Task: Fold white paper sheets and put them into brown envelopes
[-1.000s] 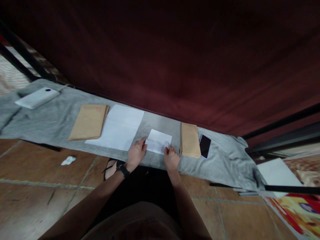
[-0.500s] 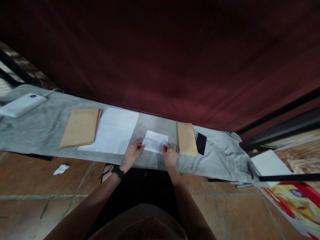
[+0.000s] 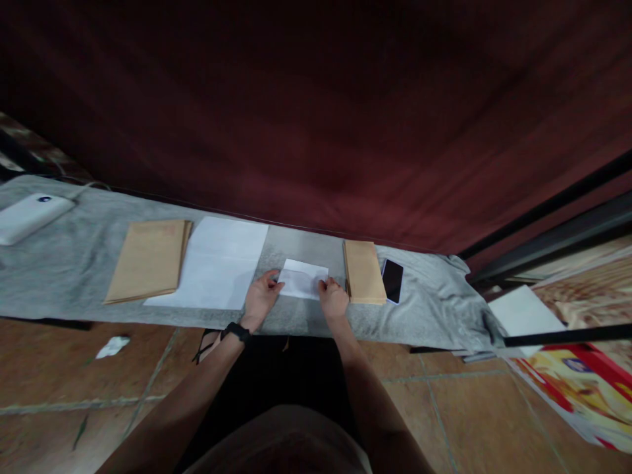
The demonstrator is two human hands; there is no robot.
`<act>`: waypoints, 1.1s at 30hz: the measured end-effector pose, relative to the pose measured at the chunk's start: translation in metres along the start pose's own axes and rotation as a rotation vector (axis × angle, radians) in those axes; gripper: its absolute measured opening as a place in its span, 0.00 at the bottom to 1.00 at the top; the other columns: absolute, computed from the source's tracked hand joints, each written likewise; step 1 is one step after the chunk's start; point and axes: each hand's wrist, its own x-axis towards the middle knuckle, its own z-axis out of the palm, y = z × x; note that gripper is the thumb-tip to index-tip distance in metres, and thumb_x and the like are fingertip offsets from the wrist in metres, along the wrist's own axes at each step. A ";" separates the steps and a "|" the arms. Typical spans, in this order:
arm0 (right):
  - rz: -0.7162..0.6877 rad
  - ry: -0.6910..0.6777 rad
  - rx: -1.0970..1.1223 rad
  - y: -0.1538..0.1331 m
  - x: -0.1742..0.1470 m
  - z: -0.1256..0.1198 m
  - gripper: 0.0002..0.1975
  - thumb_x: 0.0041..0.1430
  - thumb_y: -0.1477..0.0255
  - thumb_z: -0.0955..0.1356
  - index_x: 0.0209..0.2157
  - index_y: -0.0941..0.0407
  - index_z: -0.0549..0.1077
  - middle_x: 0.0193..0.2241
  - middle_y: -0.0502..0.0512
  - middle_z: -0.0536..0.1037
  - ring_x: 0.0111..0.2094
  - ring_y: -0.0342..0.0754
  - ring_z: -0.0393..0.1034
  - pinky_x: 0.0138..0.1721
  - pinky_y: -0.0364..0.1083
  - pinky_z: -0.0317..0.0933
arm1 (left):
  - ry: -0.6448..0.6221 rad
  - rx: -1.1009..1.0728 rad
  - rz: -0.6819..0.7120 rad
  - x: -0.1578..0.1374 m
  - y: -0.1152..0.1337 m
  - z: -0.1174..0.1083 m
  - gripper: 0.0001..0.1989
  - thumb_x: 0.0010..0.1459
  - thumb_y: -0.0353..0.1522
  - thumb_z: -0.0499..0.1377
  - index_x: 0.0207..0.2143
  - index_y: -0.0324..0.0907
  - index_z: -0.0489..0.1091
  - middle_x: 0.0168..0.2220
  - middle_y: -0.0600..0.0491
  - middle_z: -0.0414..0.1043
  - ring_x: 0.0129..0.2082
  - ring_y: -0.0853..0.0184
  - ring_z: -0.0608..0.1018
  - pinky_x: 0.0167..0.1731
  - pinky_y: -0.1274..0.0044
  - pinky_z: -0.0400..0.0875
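Seemingly a home (exact room unclear): dark red curtain, grey cloth-covered table, brown floor tiles.

white paper | small rectangle, apparently folded | wider than deep | over grey cloth

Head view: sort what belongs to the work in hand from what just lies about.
Belongs, seemingly:
- small paper, between left hand and right hand
- large paper
- left brown stack
- right brown stack

Lying about, likely:
- phone
- white device
- floor scrap
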 end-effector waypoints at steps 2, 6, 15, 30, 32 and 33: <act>0.001 -0.001 -0.005 -0.001 0.004 -0.001 0.16 0.72 0.62 0.62 0.45 0.58 0.76 0.34 0.61 0.83 0.37 0.50 0.80 0.37 0.43 0.68 | 0.000 0.008 -0.009 0.004 0.000 0.001 0.22 0.58 0.38 0.61 0.54 0.40 0.72 0.31 0.52 0.78 0.31 0.63 0.79 0.32 0.74 0.70; 0.005 -0.003 -0.015 -0.003 0.012 -0.001 0.16 0.72 0.63 0.62 0.48 0.57 0.74 0.36 0.62 0.83 0.38 0.50 0.80 0.38 0.44 0.68 | 0.001 0.030 -0.015 0.014 0.003 0.005 0.21 0.59 0.37 0.61 0.53 0.42 0.72 0.32 0.53 0.78 0.31 0.64 0.79 0.31 0.76 0.69; 0.020 -0.007 -0.016 -0.004 0.027 -0.001 0.16 0.72 0.62 0.61 0.48 0.58 0.73 0.37 0.63 0.83 0.38 0.51 0.80 0.38 0.44 0.68 | -0.007 0.104 -0.044 0.028 0.012 0.007 0.19 0.59 0.39 0.61 0.52 0.42 0.73 0.34 0.50 0.79 0.30 0.62 0.78 0.31 0.75 0.67; -0.001 0.010 -0.004 -0.001 0.018 0.002 0.17 0.72 0.63 0.60 0.52 0.59 0.70 0.40 0.64 0.82 0.37 0.49 0.80 0.36 0.42 0.66 | -0.044 0.186 -0.003 0.016 0.014 0.007 0.16 0.61 0.35 0.59 0.49 0.41 0.76 0.37 0.49 0.80 0.35 0.62 0.80 0.34 0.75 0.71; -0.006 0.016 0.007 0.000 0.013 0.001 0.16 0.72 0.64 0.61 0.50 0.59 0.70 0.40 0.63 0.81 0.37 0.49 0.79 0.35 0.42 0.66 | -0.048 0.193 -0.006 0.010 0.013 0.006 0.16 0.61 0.35 0.59 0.50 0.41 0.76 0.39 0.49 0.81 0.36 0.62 0.81 0.36 0.75 0.71; -0.007 0.022 0.016 0.001 0.011 0.001 0.15 0.72 0.64 0.61 0.50 0.59 0.70 0.41 0.63 0.81 0.36 0.50 0.79 0.35 0.43 0.66 | -0.049 0.198 -0.008 0.007 0.013 0.005 0.16 0.62 0.35 0.58 0.50 0.41 0.75 0.40 0.49 0.81 0.37 0.62 0.81 0.37 0.75 0.71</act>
